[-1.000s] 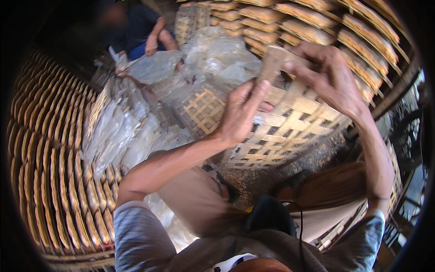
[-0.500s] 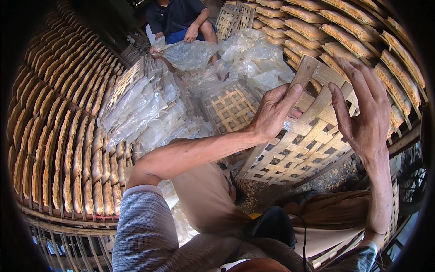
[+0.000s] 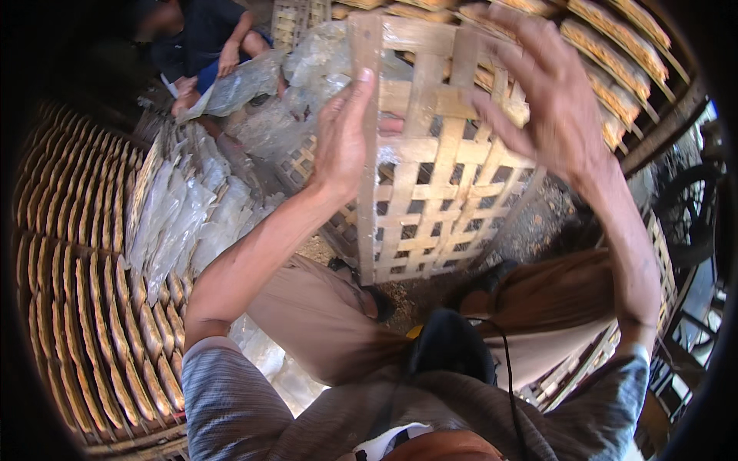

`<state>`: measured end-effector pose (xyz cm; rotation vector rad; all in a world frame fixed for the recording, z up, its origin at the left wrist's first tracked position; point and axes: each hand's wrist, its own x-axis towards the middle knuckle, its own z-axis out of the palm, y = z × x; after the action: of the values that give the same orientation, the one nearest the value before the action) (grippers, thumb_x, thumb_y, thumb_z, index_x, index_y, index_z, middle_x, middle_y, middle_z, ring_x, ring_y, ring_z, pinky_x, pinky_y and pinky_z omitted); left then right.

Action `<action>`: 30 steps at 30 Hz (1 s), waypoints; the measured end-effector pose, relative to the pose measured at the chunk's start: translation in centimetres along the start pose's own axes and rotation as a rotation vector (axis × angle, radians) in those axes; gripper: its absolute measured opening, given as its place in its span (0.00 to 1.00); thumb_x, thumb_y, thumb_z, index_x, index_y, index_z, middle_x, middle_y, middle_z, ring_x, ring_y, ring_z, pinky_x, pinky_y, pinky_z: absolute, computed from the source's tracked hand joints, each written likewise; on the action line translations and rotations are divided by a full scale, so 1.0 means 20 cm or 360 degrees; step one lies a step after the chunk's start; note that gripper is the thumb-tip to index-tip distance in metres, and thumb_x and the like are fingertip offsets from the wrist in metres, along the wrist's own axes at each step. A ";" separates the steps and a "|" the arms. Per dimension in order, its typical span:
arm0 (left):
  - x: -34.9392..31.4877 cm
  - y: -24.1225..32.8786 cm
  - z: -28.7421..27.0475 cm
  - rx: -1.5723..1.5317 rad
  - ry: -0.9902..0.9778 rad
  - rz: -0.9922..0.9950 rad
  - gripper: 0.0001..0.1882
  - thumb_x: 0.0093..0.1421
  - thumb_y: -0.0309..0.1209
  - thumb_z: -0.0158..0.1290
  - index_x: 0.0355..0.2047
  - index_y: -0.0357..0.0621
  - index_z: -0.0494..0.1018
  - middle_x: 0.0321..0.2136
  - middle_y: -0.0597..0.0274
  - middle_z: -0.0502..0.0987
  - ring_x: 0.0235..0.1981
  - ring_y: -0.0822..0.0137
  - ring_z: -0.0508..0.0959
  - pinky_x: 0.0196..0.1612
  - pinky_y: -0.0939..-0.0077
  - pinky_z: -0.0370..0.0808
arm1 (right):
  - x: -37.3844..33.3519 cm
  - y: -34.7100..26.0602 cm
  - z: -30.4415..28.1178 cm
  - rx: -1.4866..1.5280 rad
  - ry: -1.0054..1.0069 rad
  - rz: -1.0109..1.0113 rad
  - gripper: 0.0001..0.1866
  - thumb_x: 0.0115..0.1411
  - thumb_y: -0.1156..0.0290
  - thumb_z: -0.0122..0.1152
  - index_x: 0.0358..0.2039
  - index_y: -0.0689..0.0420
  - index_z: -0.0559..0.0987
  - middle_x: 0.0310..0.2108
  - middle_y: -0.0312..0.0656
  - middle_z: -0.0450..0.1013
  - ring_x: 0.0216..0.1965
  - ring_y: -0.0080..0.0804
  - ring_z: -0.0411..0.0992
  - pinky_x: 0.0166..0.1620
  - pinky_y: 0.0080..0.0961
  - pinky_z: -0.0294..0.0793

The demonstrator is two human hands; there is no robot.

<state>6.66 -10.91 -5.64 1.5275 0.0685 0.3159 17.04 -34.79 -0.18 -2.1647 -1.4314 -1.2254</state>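
One woven bamboo panel point(image 3: 450, 191) is held up on edge before a seated person, between the left hand point(image 3: 344, 146) and right hand point(image 3: 550, 100).
The left hand grasps the panel's wooden side strip, thumb on the near face, a fingertip showing through the weave. The right hand is blurred, fingers spread and clenched on nothing, by the upper right corner; whether it touches the slats cannot be told. The panel stands ahead of the person's brown-trousered knees, above a crumb-strewn floor point(image 3: 530, 230). To the left lies a heap of clear plastic sheets point(image 3: 184, 200), beside rows of orange-brown slabs point(image 3: 84, 307). At upper left, a co-worker point(image 3: 204, 46) in a dark shirt holds a plastic sheet point(image 3: 242, 86).
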 end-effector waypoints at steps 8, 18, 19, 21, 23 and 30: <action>0.02 -0.01 0.00 0.0086 0.0085 -0.0026 0.41 0.71 0.60 0.45 0.66 0.32 0.66 0.60 0.38 0.72 0.41 0.60 0.83 0.53 0.55 0.80 | -0.06 0.03 -0.05 0.0629 -0.0616 0.0624 0.22 0.66 0.52 0.66 0.38 0.61 0.87 0.21 0.46 0.79 0.21 0.32 0.77 0.26 0.35 0.76; 0.06 0.14 -0.18 -0.0192 0.0192 0.0220 0.32 0.74 0.57 0.45 0.55 0.38 0.73 0.39 0.55 0.81 0.36 0.69 0.84 0.43 0.69 0.84 | -0.19 0.32 0.10 0.1351 -0.0014 0.1870 0.54 0.61 0.32 0.60 0.72 0.62 0.60 0.67 0.62 0.63 0.71 0.56 0.58 0.69 0.58 0.61; 0.07 0.14 -0.19 -0.0203 0.0192 0.0215 0.32 0.74 0.57 0.44 0.55 0.38 0.73 0.40 0.54 0.81 0.36 0.69 0.84 0.43 0.68 0.84 | -0.26 0.38 0.16 0.1379 -0.0054 0.1819 0.52 0.63 0.33 0.58 0.72 0.62 0.61 0.67 0.62 0.63 0.73 0.56 0.55 0.68 0.57 0.60; 0.08 0.14 -0.23 -0.0211 0.0208 0.0203 0.32 0.74 0.57 0.44 0.55 0.37 0.73 0.42 0.52 0.81 0.36 0.67 0.84 0.43 0.67 0.84 | -0.28 0.44 0.17 0.1389 -0.0072 0.1914 0.46 0.66 0.36 0.57 0.72 0.59 0.63 0.65 0.55 0.67 0.69 0.48 0.61 0.68 0.51 0.63; 0.07 0.12 -0.20 -0.0167 0.0249 0.0168 0.32 0.74 0.56 0.44 0.57 0.37 0.72 0.44 0.50 0.81 0.36 0.66 0.84 0.43 0.66 0.84 | -0.24 0.38 0.15 0.1007 0.0053 0.1698 0.46 0.67 0.36 0.53 0.72 0.60 0.63 0.66 0.58 0.65 0.70 0.52 0.60 0.66 0.51 0.65; 0.08 0.09 -0.08 -0.0153 0.0183 0.0035 0.34 0.72 0.57 0.48 0.57 0.35 0.71 0.44 0.52 0.80 0.37 0.65 0.84 0.42 0.66 0.84 | -0.01 0.05 -0.09 -0.0092 0.0150 0.0244 0.36 0.62 0.61 0.71 0.69 0.54 0.70 0.57 0.53 0.73 0.54 0.43 0.75 0.52 0.42 0.76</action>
<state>7.45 -8.95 -3.71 1.4149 0.1256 0.4191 17.03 -36.55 1.00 -2.1773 -1.1829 -1.3085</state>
